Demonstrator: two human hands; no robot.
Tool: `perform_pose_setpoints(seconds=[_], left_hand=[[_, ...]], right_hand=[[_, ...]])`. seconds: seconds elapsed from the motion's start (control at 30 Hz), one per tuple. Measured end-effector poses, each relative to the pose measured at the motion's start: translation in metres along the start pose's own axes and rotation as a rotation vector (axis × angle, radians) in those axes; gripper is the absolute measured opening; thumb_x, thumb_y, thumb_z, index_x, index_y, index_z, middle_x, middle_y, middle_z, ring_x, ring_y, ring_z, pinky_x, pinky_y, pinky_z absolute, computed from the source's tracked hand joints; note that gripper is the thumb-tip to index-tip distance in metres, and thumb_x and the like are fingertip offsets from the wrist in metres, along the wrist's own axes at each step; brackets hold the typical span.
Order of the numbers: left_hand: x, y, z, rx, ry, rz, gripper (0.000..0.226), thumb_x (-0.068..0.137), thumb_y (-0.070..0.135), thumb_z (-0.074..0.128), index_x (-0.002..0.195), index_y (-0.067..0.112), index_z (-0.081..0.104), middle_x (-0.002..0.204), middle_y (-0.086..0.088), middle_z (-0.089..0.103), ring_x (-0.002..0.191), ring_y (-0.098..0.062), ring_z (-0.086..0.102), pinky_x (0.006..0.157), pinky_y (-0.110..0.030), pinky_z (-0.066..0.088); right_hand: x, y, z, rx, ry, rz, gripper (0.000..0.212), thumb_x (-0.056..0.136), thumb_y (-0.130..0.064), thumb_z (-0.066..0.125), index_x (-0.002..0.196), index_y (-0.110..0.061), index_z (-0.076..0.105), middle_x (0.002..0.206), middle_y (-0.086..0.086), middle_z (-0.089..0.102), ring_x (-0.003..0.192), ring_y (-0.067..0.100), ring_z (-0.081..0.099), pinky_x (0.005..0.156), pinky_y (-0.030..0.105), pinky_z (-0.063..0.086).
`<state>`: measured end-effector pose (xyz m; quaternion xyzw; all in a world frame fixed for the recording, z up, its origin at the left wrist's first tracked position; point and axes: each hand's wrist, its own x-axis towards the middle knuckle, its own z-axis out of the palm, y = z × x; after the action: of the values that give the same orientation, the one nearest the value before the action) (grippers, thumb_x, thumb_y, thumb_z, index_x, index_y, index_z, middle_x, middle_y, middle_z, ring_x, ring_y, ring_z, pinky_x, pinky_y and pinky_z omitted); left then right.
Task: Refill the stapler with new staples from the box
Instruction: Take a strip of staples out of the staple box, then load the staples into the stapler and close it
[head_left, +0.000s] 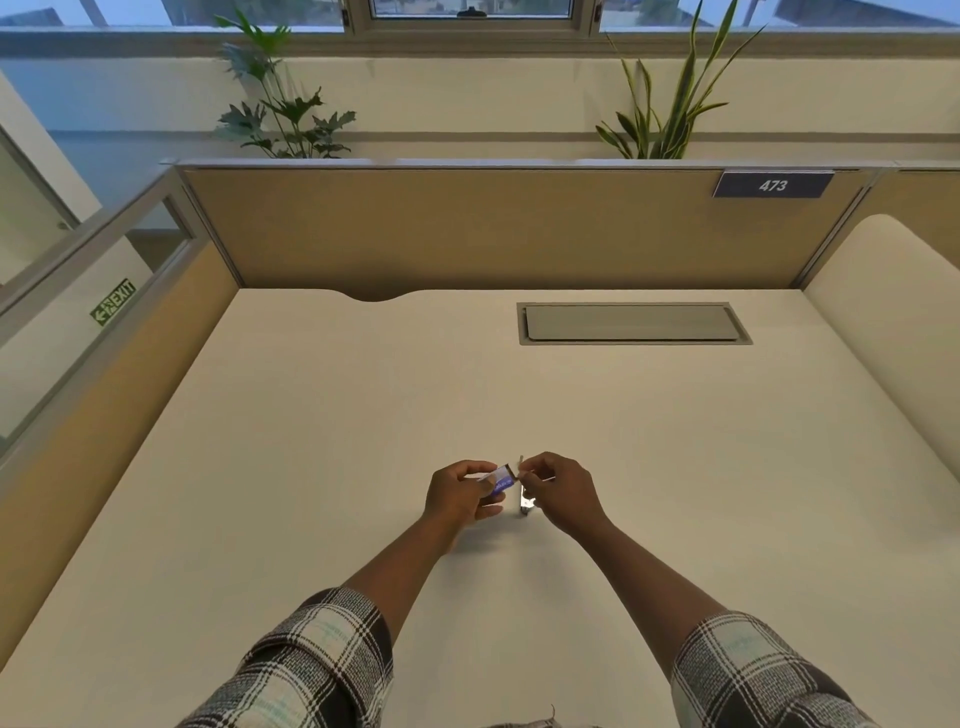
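The left hand (457, 496) holds the staple box (501, 479), a small blue-and-white carton, pinched between thumb and curled fingers just above the desk (363, 415). The right hand (563, 491) is closed in a fine pinch at the open end of the carton; whether it grips an end flap, an inner tray or a strip of staples is too small to tell. The stapler (524, 501), a slim metal unit, lies or stands on the desk directly below and between both hands, its position partly hidden. The carton is judged light and thin-walled: hold it by the long side faces with moderate pressure, since a hard squeeze is likely to crush it and jam the contents. Staple strips are judged stiff but brittle along the glued joints; take them by the side faces near mid-length and avoid bending. The stapler is judged rigid and smooth; steady it by the base when loading. Printing on the carton is present but not legible. A dark plate (773, 185) on the partition (467, 228) reads "473". A green sign (113, 302) at left reads "EXIT".
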<state>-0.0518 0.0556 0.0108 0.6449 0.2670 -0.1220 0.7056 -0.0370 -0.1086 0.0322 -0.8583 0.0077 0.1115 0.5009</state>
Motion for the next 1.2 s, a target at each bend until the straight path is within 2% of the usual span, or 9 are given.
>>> perform_pose_setpoints(seconds=[0.1,0.2,0.33,0.47,0.67,0.77,0.9,1.03,1.2], left_hand=[[0.000,-0.001,-0.001,0.137,-0.045,0.031,0.024,0.088,0.008,0.067,0.104,0.025,0.071,0.092,-0.004,0.075,0.073,-0.015,0.076,0.065,-0.034,0.062],[-0.001,-0.001,-0.002,0.228,-0.095,0.093,0.033,0.088,0.004,0.065,0.111,0.027,0.070,0.088,0.001,0.074,0.072,-0.013,0.075,0.070,-0.037,0.063],[-0.004,0.002,-0.001,0.338,-0.154,0.186,0.041,0.090,0.000,0.061,0.118,0.030,0.066,0.095,-0.004,0.069,0.073,-0.016,0.075,0.067,-0.032,0.063],[-0.006,0.004,0.001,0.395,-0.178,0.223,0.044,0.092,0.003,0.061,0.129,0.027,0.060,0.103,-0.011,0.064,0.079,-0.027,0.074,0.070,-0.035,0.063],[-0.006,0.005,0.000,0.393,-0.149,0.195,0.035,0.090,-0.004,0.061,0.115,0.019,0.065,0.107,-0.017,0.061,0.081,-0.030,0.074,0.073,-0.038,0.063],[-0.004,0.006,-0.001,0.376,-0.128,0.161,0.033,0.089,-0.005,0.061,0.115,0.016,0.064,0.105,-0.017,0.062,0.082,-0.032,0.074,0.076,-0.043,0.063],[-0.004,0.007,-0.003,0.354,-0.095,0.141,0.029,0.087,-0.005,0.062,0.108,0.015,0.064,0.094,-0.016,0.066,0.078,-0.032,0.074,0.071,-0.041,0.063],[-0.001,0.007,-0.008,0.424,-0.041,0.168,0.023,0.082,0.002,0.068,0.096,0.020,0.063,0.084,-0.011,0.071,0.074,-0.023,0.071,0.056,-0.029,0.059],[0.012,0.003,-0.012,0.415,0.021,0.164,0.015,0.083,0.003,0.069,0.091,0.014,0.064,0.079,-0.016,0.070,0.065,-0.022,0.070,0.060,-0.037,0.063]], right_hand=[[0.000,-0.001,-0.001,0.026,0.011,0.027,0.009,0.083,-0.011,0.063,0.087,-0.014,0.070,0.079,0.003,0.073,0.068,0.016,0.070,0.066,0.022,0.052],[0.000,-0.002,-0.001,0.020,0.017,0.020,0.007,0.083,-0.012,0.064,0.086,-0.015,0.070,0.079,0.003,0.073,0.069,0.016,0.069,0.056,0.008,0.045],[0.000,-0.002,-0.002,0.007,0.019,-0.013,0.004,0.083,-0.013,0.067,0.084,-0.015,0.070,0.076,-0.001,0.070,0.066,0.008,0.064,0.054,0.002,0.041],[-0.001,0.000,-0.002,-0.050,-0.021,-0.041,0.008,0.084,-0.016,0.068,0.090,-0.015,0.074,0.077,-0.003,0.070,0.069,0.009,0.063,0.056,0.005,0.041],[0.000,0.003,-0.002,-0.017,-0.054,-0.033,0.019,0.083,-0.019,0.072,0.101,-0.021,0.071,0.077,0.001,0.073,0.062,-0.002,0.066,0.057,0.006,0.045],[0.000,0.006,-0.003,0.037,-0.044,0.014,0.026,0.079,-0.014,0.075,0.104,-0.021,0.070,0.078,0.002,0.073,0.066,0.007,0.068,0.066,0.021,0.053],[0.002,0.008,-0.003,0.132,-0.050,0.077,0.025,0.079,-0.005,0.073,0.103,-0.012,0.070,0.074,0.000,0.072,0.064,0.012,0.067,0.070,0.031,0.056],[0.003,0.010,-0.005,0.255,-0.064,0.105,0.019,0.088,0.000,0.061,0.106,0.000,0.066,0.084,0.013,0.074,0.072,0.015,0.073,0.066,0.026,0.059],[0.002,0.010,-0.006,0.297,-0.050,0.178,0.025,0.087,0.004,0.048,0.106,-0.002,0.064,0.090,0.016,0.074,0.067,0.012,0.071,0.055,0.016,0.052]])
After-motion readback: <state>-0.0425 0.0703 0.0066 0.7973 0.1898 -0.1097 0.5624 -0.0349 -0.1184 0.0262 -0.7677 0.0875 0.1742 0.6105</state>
